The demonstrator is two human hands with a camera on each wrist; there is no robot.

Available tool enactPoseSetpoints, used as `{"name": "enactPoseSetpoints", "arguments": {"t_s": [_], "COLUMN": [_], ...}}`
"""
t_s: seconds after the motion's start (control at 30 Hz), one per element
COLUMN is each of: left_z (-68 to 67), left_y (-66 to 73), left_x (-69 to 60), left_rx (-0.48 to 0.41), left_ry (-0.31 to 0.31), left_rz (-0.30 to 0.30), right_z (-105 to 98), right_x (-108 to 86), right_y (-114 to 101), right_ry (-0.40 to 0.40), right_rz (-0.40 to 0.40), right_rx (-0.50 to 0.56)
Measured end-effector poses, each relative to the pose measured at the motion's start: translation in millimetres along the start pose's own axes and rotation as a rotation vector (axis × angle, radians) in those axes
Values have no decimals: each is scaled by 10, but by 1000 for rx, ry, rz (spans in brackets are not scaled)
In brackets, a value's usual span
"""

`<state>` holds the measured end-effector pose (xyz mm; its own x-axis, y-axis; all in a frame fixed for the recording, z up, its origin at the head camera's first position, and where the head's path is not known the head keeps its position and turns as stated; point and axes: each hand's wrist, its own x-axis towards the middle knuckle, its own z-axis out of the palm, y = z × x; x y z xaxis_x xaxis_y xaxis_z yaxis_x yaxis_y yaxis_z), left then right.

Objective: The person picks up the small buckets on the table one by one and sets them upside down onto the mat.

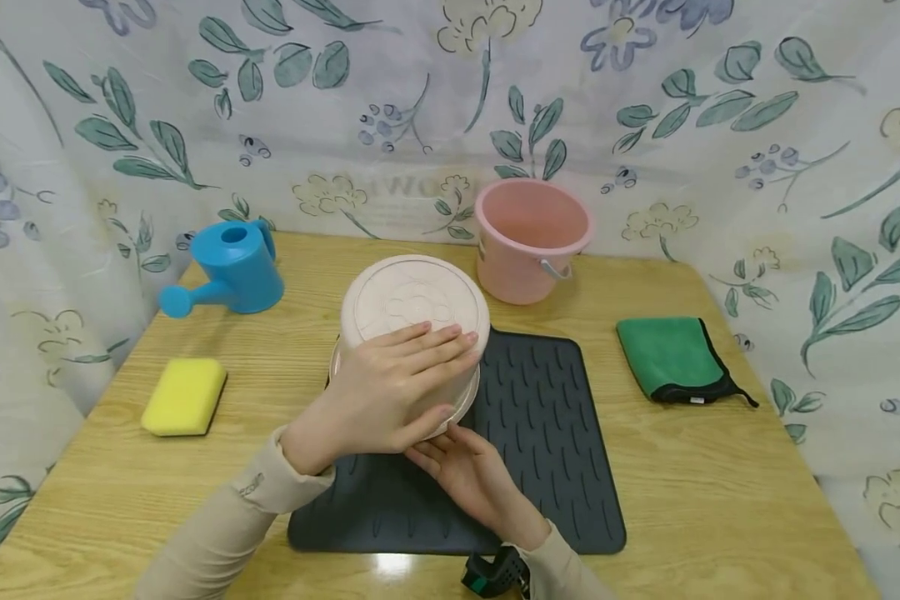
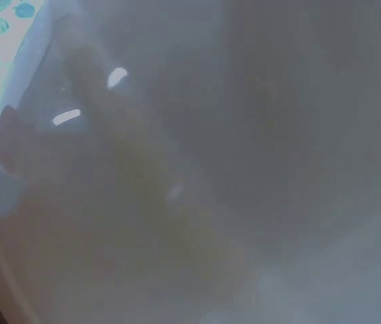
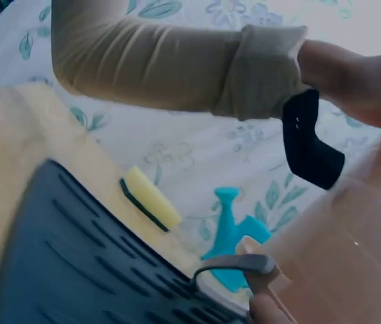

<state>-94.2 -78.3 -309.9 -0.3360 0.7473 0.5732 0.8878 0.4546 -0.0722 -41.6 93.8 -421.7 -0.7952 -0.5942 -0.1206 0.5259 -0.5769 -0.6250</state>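
A pale beige-pink bucket (image 1: 420, 292) is tilted above a black ridged mat (image 1: 540, 417), its round base facing up toward my head view. My left hand (image 1: 397, 375) lies across that base with its fingers straight and the thumb spread down toward the rim. Lower down, my right hand (image 1: 476, 475) holds the bucket's near rim from below. In the right wrist view, a grey handle (image 3: 244, 263) shows at the bucket's edge, close to a fingertip. The bucket's glossy wall (image 2: 177, 169) fills the left wrist view, blurred.
Behind the mat stands a pink bucket (image 1: 525, 250) with a handle. A blue watering can (image 1: 240, 271) and a yellow sponge (image 1: 185, 396) are on the left of the wooden table (image 1: 705, 483). A folded green cloth (image 1: 671, 358) lies right. Floral curtain (image 1: 390, 83) surrounds the table.
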Motion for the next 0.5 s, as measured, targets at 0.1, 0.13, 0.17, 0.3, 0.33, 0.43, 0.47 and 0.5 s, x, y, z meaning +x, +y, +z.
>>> {"name": "enactPoseSetpoints", "arguments": {"t_s": [0.1, 0.13, 0.17, 0.3, 0.33, 0.43, 0.47, 0.5], "left_z": [59, 74, 87, 114, 109, 94, 91, 85], "left_y": [-20, -29, -39, -91, -113, -164, -177, -187], "left_x": [-14, -28, -47, -130, -155, -220, -241, -262], "left_rx": [-4, -13, -29, -81, -86, -90, -94, -100], "left_ry": [-32, -44, -56, -87, -92, -92, -88, -81], "left_rz": [-15, -25, -38, -92, -106, -131, -136, -138], "right_z": [-25, -30, -35, -55, -50, -33, -24, -16], "right_x": [-14, -21, -27, -41, -34, -14, -5, 3], "right_y": [74, 93, 107, 140, 145, 166, 176, 191], "right_ry": [27, 31, 29, -8, -25, -60, -68, -72], "right_rz": [42, 55, 65, 110, 125, 161, 169, 175], "right_rx": [10, 5, 1, 13, 18, 35, 35, 39]}}
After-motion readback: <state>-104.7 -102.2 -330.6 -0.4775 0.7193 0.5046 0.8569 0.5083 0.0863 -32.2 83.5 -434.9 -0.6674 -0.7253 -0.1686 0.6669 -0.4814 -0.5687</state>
